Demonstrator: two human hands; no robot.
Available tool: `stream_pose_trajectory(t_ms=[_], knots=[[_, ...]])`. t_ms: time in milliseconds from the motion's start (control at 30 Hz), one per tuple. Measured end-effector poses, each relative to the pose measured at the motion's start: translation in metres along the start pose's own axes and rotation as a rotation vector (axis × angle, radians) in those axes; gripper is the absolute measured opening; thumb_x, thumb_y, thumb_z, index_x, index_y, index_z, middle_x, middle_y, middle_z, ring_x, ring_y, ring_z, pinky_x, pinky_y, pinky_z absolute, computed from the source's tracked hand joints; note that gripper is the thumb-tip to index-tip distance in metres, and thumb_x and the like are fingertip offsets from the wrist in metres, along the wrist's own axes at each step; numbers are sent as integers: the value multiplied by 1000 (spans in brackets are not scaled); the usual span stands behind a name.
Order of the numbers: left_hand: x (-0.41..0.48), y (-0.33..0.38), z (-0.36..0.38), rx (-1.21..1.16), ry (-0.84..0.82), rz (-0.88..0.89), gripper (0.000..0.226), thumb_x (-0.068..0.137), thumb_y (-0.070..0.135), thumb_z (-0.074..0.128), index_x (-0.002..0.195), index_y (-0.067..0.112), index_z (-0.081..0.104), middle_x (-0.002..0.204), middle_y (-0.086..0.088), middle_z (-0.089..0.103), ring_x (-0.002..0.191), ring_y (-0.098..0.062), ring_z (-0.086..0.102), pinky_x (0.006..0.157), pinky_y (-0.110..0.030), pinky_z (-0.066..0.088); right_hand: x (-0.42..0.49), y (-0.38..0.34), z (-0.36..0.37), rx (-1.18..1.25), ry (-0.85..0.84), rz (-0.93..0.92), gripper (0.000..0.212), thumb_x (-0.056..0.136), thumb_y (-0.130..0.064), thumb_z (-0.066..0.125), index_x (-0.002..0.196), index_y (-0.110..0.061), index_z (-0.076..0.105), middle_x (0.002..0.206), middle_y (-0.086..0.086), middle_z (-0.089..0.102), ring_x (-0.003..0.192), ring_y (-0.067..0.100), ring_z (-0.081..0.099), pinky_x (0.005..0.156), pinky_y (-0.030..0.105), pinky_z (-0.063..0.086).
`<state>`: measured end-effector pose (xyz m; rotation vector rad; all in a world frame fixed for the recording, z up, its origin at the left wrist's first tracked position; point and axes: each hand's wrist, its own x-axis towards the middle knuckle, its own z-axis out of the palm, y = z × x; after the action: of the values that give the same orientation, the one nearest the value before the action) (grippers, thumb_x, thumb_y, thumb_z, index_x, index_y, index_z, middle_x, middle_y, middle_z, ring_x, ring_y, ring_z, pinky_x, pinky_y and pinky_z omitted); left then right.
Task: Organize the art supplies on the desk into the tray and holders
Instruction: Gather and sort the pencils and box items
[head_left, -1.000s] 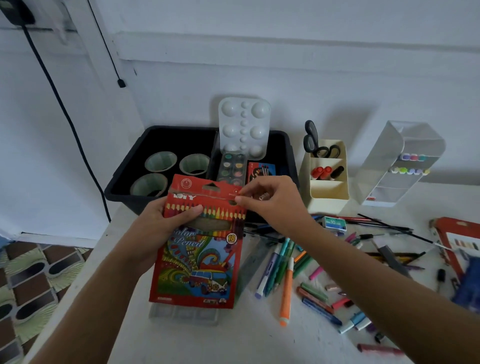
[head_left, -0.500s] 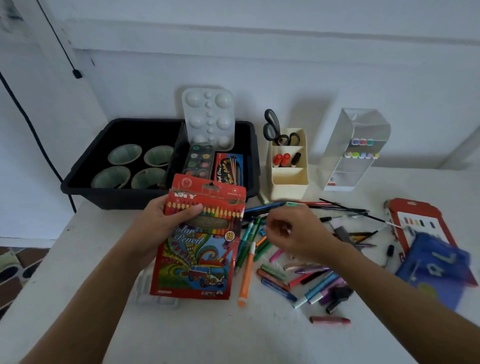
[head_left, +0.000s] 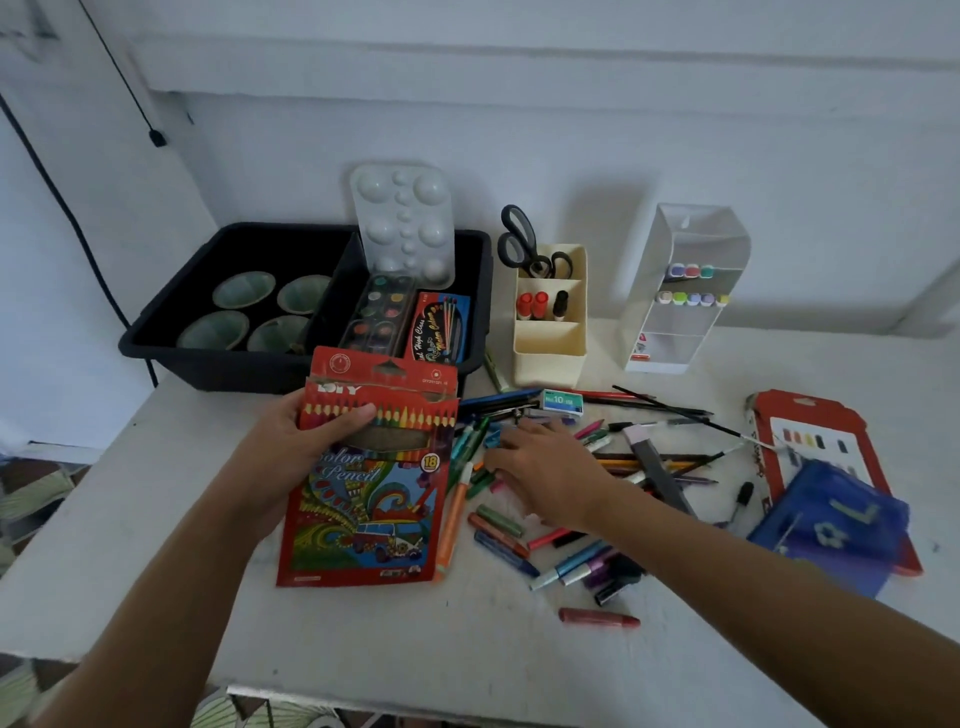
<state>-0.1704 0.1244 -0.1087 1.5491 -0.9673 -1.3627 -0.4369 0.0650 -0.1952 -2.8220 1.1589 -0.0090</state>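
Pencil box (head_left: 363, 499) lengthwise, top toward tray (head_left: 208, 366)

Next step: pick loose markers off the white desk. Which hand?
Right. The right hand lies open over the pile of scattered coloured markers; the left hand grips the red cardboard coloured-pencil box.

The white desk (head_left: 363, 649) bears a black tray (head_left: 171, 356), a cream holder (head_left: 550, 358), a clear holder (head_left: 670, 332) and scattered pens (head_left: 571, 563).
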Motion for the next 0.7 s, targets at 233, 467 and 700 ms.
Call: stream_pose_trajectory(t_ms=[233,467,700], knots=[[-11,-1,8,22,53,8,43,79,29,76,118,15,64,101,-10,78,89,-31,76,85,-50,57,15,1,-12,-142,-30,-104,37,92,-9,63,126,-24,62,124,8,58,118,30,55,97,48,42],[-17,1,4,42,76,9,35,84,26,74,116,14,65,100,-10,78,89,-31,77,83,-48,57,3,19,-5,19,165,-139,44,86,-15,72,126,-23,55,123,3,58,114,25,51,94,45,43],[-11,4,8,53,33,-20,36,83,26,74,116,15,63,98,-11,78,87,-33,77,83,-50,58,-2,1,-48,678,468,19,11,106,-19,42,111,-16,52,90,-7,58,80,11,56,72,30,50]])
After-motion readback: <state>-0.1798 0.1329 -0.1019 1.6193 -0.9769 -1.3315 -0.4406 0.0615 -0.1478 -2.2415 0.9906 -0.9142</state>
